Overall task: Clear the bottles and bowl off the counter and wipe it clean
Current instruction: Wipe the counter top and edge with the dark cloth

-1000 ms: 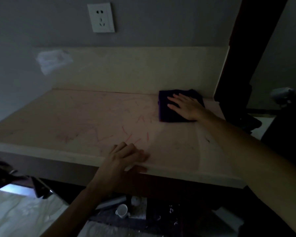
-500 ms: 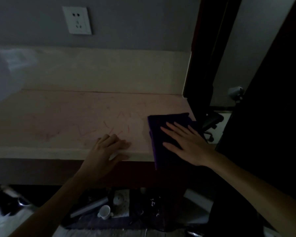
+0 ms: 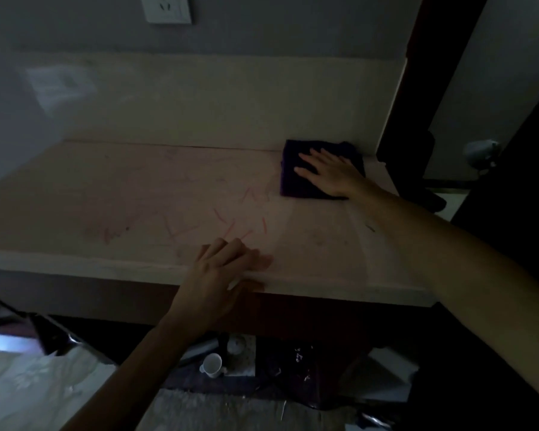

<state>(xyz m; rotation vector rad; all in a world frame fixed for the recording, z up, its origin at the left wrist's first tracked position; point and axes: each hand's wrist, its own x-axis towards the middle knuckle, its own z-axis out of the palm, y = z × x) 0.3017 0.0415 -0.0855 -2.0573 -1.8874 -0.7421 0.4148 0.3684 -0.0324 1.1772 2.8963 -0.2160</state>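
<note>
The pale counter [image 3: 112, 194] carries faint red scribble marks [image 3: 231, 225] near its middle and front. A dark purple cloth [image 3: 293, 169] lies flat at the back right corner, against the backsplash. My right hand [image 3: 330, 174] presses flat on that cloth with fingers spread. My left hand [image 3: 221, 275] rests on the counter's front edge, fingers on top and thumb curled over the lip. No bottles or bowl stand on the counter.
A wall socket [image 3: 165, 7] sits above the backsplash. A dark door frame [image 3: 417, 88] borders the counter on the right. Under the counter lie a white cup [image 3: 212, 365] and assorted clutter. A pale patterned floor [image 3: 28, 390] shows at lower left.
My right hand slid the cloth from the back right corner to the front edge, then pushed it back to the back right corner. My left hand stayed on the front edge.
</note>
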